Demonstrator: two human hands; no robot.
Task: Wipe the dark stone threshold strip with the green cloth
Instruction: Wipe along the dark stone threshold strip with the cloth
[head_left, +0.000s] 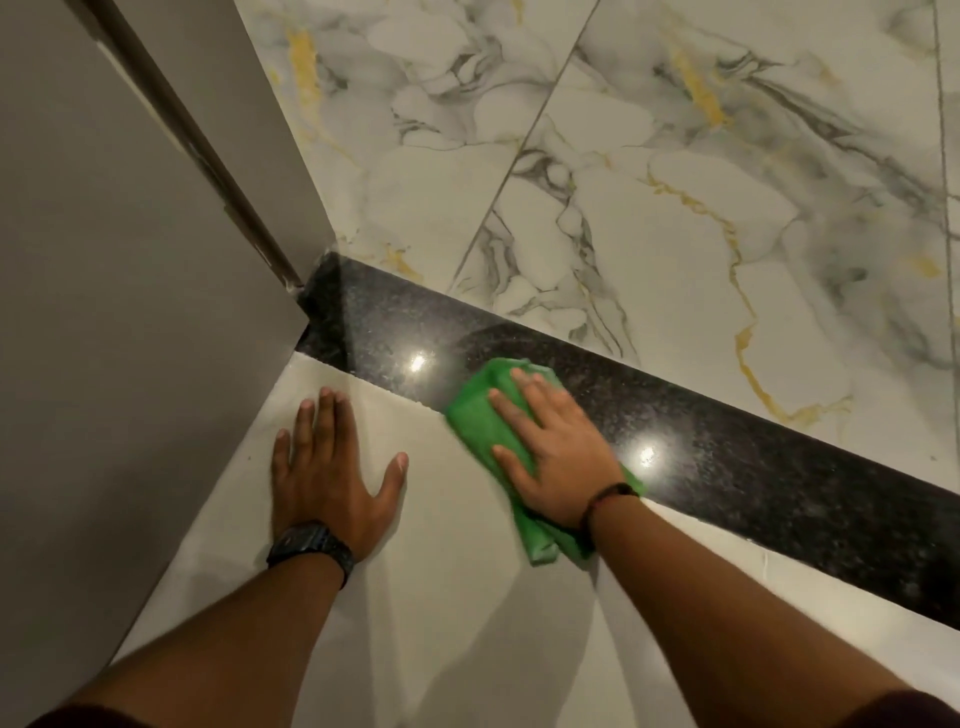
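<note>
The dark speckled stone threshold strip runs diagonally from the door frame at the left down to the right edge. A folded green cloth lies across its near edge, partly on the strip and partly on the pale tile. My right hand lies flat on the cloth with fingers spread, pressing it down. My left hand rests flat on the pale tile to the left of the cloth, fingers apart, holding nothing. A dark watch sits on the left wrist and a thin band on the right.
A grey wall and door frame rise at the left, meeting the strip's far end. Marble-patterned tiles with grey and gold veins lie beyond the strip. Plain pale tile is under my arms. Two ceiling-light reflections show on the strip.
</note>
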